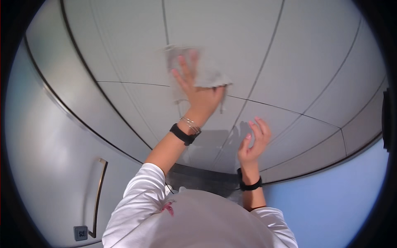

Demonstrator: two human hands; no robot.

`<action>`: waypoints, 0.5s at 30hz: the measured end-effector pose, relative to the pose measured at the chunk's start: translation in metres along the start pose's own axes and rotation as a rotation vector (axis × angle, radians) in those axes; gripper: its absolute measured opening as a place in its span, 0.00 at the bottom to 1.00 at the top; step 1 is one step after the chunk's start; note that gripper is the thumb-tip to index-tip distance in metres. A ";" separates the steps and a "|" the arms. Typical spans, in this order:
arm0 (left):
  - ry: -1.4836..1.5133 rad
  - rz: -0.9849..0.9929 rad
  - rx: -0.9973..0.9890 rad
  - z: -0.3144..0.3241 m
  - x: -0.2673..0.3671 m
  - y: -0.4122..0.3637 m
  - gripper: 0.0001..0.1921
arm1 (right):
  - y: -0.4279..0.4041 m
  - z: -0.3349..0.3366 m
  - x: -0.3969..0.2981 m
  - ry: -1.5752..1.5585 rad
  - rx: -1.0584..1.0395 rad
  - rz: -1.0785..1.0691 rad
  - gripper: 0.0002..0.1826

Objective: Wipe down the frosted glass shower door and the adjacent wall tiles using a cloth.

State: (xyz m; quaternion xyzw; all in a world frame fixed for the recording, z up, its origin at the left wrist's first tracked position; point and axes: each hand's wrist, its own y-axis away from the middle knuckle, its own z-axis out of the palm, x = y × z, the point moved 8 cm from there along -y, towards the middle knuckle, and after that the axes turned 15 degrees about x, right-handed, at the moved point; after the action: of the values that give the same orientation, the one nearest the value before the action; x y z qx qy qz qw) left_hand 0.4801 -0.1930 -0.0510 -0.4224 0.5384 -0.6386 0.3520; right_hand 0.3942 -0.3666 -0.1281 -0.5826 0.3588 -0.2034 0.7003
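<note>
My left hand [203, 97] presses a light grey cloth [214, 76] against the pale wall panel [223, 28]. Its fingers are spread, with the thumb side over a fold of the cloth. Both hand and cloth are blurred, and part of the cloth lies under the palm, out of sight. Lower and to the right, my right hand [256, 141] is raised near the wall with nothing in it. Its fingers are loosely bent and apart. Whether it touches the wall I cannot tell; its shadow falls just left of it.
Dark seams [265, 59] divide the wall into large panels. To the left stands a door with a long metal pull handle [100, 195] and a small plate [80, 233] bearing writing. A blue surface [325, 198] lies at lower right, and a dark floor strip [204, 176] runs below the wall.
</note>
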 end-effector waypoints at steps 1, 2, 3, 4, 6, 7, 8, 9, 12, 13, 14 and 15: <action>0.090 0.059 -0.029 0.007 0.028 0.003 0.32 | 0.002 -0.006 -0.001 0.027 -0.005 -0.009 0.19; 0.173 0.120 -0.134 0.020 0.058 0.007 0.34 | 0.004 -0.011 0.004 0.040 -0.022 0.046 0.20; 0.259 0.184 -0.239 0.032 0.088 0.014 0.36 | 0.007 -0.018 0.009 0.055 -0.037 0.104 0.21; 0.279 0.172 -0.245 0.041 0.107 0.021 0.36 | 0.007 -0.022 0.008 0.078 -0.044 0.104 0.21; 0.557 0.429 -0.348 0.055 0.167 0.043 0.36 | 0.000 -0.026 0.019 0.134 -0.046 0.211 0.24; 0.601 0.419 -0.340 0.060 0.180 0.044 0.36 | -0.005 -0.031 0.022 0.178 -0.042 0.202 0.24; 0.713 0.376 -0.423 0.069 0.190 0.047 0.35 | -0.011 -0.036 0.027 0.182 -0.013 0.223 0.26; 0.839 0.333 -0.510 0.077 0.207 0.053 0.35 | -0.016 -0.044 0.036 0.201 0.018 0.244 0.28; 0.848 0.229 -0.499 0.079 0.213 0.055 0.35 | -0.017 -0.048 0.069 0.012 0.081 0.451 0.29; 0.874 0.227 -0.490 0.076 0.214 0.052 0.35 | -0.025 -0.048 0.073 0.036 0.089 0.438 0.29; 0.913 0.202 -0.490 0.072 0.212 0.047 0.34 | -0.032 -0.042 0.078 -0.089 0.095 0.504 0.31; 0.950 0.177 -0.494 0.069 0.211 0.043 0.34 | -0.038 -0.038 0.087 -0.216 0.100 0.571 0.33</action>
State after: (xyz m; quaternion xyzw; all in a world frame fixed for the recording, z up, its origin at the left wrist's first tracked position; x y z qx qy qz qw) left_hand 0.4602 -0.4179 -0.0549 -0.1103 0.8058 -0.5817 0.0126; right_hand 0.4285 -0.4625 -0.1168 -0.4415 0.4209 0.0473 0.7910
